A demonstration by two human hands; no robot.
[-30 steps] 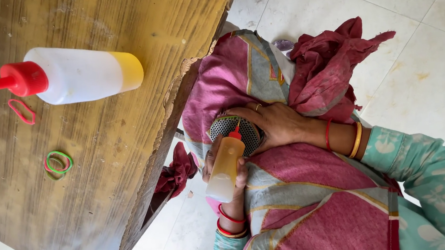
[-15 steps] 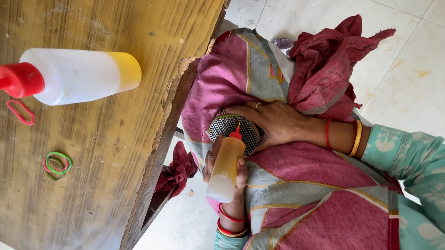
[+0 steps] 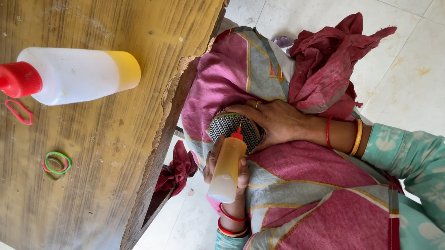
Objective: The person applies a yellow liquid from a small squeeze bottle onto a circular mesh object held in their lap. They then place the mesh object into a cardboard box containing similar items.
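Note:
My right hand (image 3: 278,121) grips a round perforated metal piece (image 3: 229,126) that rests on the pink and grey cloth (image 3: 239,70) over my lap. In my left hand (image 3: 229,186) is a small squeeze bottle of yellowish liquid (image 3: 226,167). Its red tip touches the metal mesh. Red and gold bangles show on both wrists.
A worn wooden table (image 3: 105,194) fills the left side. On it lie a larger white squeeze bottle with a red nozzle (image 3: 76,73), a red rubber band (image 3: 19,111) and green and red rubber bands (image 3: 57,163). A dark red rag (image 3: 335,61) lies on my lap, above a pale tiled floor (image 3: 416,11).

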